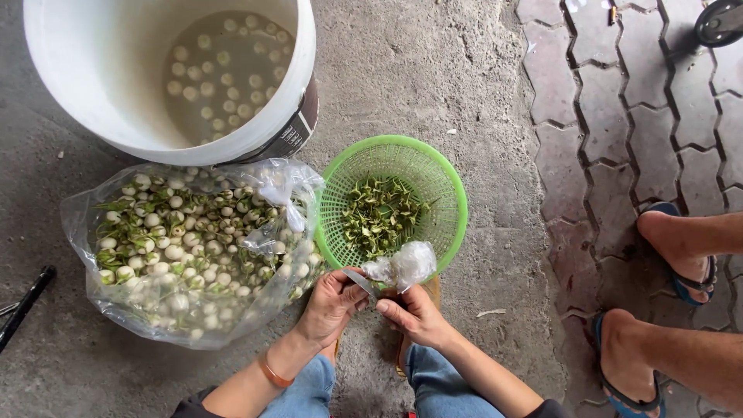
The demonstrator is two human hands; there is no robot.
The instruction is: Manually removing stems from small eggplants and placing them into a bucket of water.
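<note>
Rough grey concrete floor meets interlocking paving bricks (flat, even daylight).

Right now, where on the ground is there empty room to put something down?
Bare concrete lies open between the white bucket and the brick paving. Another bare patch sits right of the green basket. It is crowded where bucket, plastic bag and basket touch, and around both hands, left and right.

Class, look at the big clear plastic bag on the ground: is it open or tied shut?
Open. The clear plastic bag has its mouth spread wide, showing the small round white eggplants inside.
</note>
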